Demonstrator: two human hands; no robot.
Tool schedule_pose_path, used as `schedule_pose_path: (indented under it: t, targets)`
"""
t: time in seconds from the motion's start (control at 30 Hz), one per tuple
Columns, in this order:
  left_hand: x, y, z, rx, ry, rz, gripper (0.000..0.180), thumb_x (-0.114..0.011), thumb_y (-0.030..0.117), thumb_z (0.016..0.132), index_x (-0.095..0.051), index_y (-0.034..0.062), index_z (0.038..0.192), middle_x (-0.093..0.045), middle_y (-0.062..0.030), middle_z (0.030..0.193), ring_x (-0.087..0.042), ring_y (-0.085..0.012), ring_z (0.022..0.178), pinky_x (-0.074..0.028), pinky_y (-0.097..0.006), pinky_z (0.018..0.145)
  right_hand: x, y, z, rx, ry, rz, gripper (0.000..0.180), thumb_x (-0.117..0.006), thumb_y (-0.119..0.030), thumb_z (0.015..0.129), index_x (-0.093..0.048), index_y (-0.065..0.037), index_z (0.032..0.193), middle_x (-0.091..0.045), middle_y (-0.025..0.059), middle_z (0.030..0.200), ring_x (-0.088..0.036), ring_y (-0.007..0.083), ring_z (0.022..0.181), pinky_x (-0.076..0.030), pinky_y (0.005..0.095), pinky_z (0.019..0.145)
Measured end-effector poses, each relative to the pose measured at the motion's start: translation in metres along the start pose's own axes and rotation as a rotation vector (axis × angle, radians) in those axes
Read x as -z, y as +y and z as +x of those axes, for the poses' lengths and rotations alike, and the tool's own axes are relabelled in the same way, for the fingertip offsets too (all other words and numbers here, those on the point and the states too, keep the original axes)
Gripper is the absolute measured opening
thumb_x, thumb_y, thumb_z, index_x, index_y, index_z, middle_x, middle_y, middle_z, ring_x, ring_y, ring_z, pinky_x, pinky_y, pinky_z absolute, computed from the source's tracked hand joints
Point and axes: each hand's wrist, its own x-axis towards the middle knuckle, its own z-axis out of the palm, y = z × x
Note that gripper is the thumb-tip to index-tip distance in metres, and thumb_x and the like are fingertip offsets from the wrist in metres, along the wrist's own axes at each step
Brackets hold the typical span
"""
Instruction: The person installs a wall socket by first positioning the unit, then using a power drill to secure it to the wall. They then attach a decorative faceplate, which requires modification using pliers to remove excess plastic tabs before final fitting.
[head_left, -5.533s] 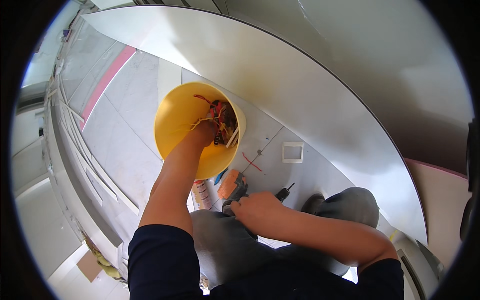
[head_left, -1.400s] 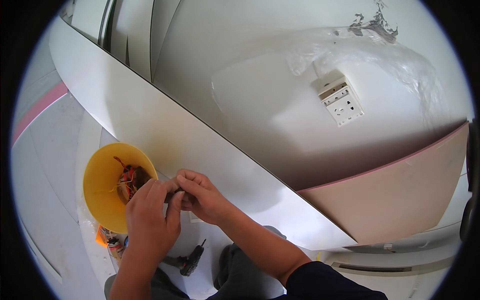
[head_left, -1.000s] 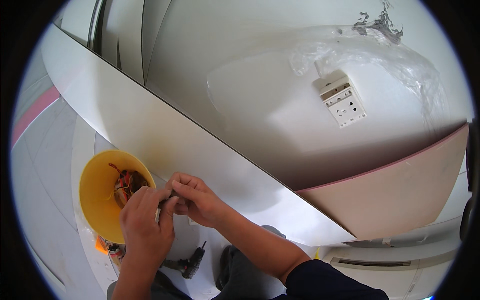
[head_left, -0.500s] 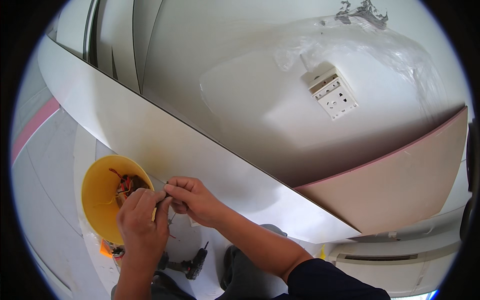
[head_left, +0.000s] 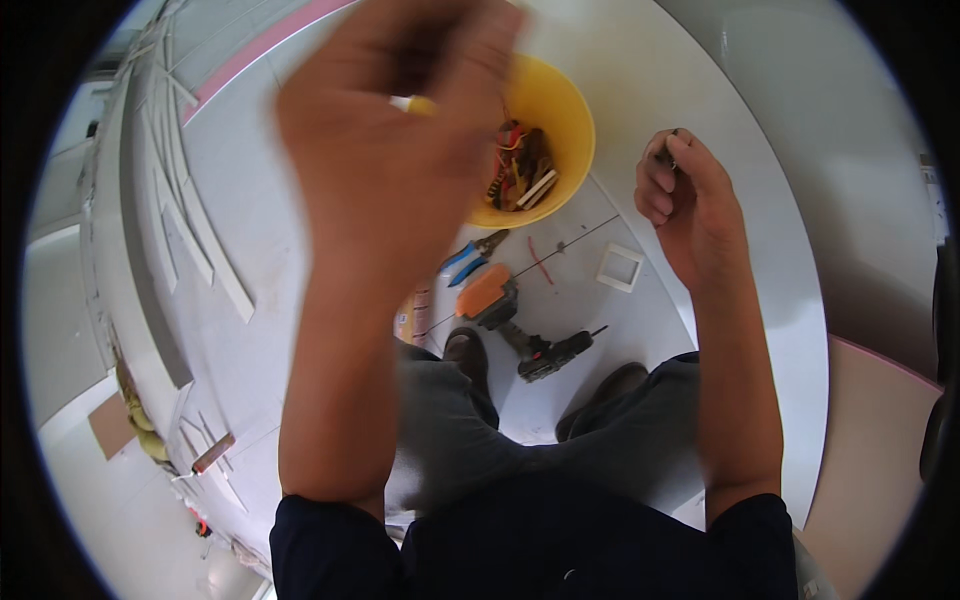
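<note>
My left hand (head_left: 400, 140) is raised close to the camera, smeared by motion, over the left part of a yellow bucket (head_left: 568, 130). Its fingers are curled, and a small yellow-and-white end pokes out beside the thumb; what it belongs to is hidden. To the right of the bucket, my right hand (head_left: 695, 195) pinches a small dark piece (head_left: 672, 158) between thumb and fingers, too small to name. Inside the bucket lie tools and wires in a jumble (head_left: 522, 165), some red, some yellow.
On the floor by my shoes are a cordless drill (head_left: 525, 335) with an orange battery, blue-handled pliers (head_left: 468, 262), a white square frame (head_left: 620, 268) and a red wire scrap (head_left: 540, 260). Pale strips (head_left: 190, 210) lie at left, near a paint roller (head_left: 212, 455). A white panel (head_left: 770, 250) stands at right.
My hands have moved apart; the left rose toward the camera and the right went to the right. My view has turned down and left, bringing the drill and pliers into fuller sight.
</note>
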Motion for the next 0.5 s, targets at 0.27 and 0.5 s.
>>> schedule_pose_path:
  t: [0.27,0.5]
  targets:
    - [0.125,-0.057,-0.059,0.628,-0.496,0.115,0.023,-0.068,0.019,0.103,-0.074,-0.0006,0.113,-0.070,-0.0017,0.094,-0.062,-0.0107,0.088,-0.052,-0.028,0.082,0.001,-0.002,-0.019,-0.016,-0.082,-0.054,0.019,-0.056,-0.024,0.106,-0.055,-0.010,0.094,-0.051,-0.0030,0.079,-0.045,0.0076,0.068,-0.038,0.0244,0.063]
    - [0.042,-0.182,-0.280,0.444,-1.529,-0.178,0.042,-0.060,0.013,0.103,-0.056,0.0028,0.143,-0.062,-0.0178,0.130,-0.056,-0.0323,0.129,-0.044,-0.041,0.112,0.008,-0.007,-0.056,-0.097,-0.162,-0.053,0.020,-0.053,-0.025,0.107,-0.056,-0.009,0.095,-0.054,-0.0011,0.083,-0.049,0.0090,0.071,-0.041,0.0253,0.064]
